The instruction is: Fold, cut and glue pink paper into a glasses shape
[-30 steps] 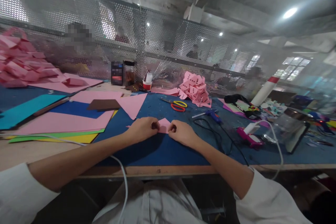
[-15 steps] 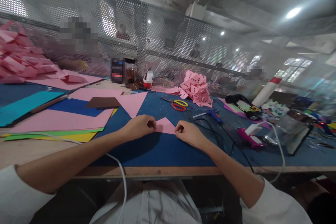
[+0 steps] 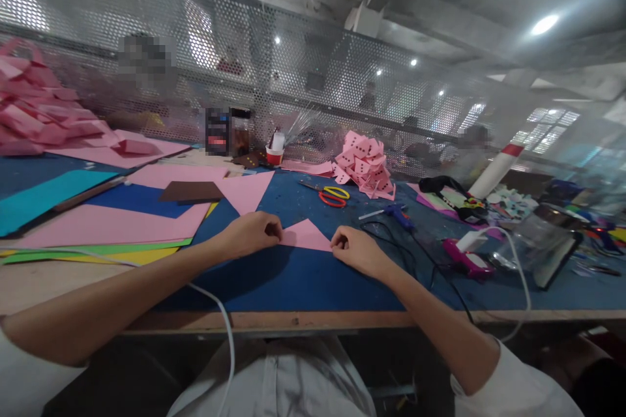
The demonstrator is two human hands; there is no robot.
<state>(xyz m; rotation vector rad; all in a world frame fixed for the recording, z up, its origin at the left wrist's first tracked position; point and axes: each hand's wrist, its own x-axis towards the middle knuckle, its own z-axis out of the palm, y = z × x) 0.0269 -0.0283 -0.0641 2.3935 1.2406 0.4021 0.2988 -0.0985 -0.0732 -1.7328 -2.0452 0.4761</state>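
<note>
pink paper triangle (image 3: 306, 235) flat on mat | left hand (image 3: 250, 234), right hand (image 3: 355, 249) fingers pinch its corners

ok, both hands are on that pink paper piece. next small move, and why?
Probably press down and slide outward along its near edge to flatten it. The left hand grips the left corner of the pink paper triangle, the right hand its right corner. It lies stretched between them on the blue mat, tip pointing away. Whether a crease exists is unclear.
</note>
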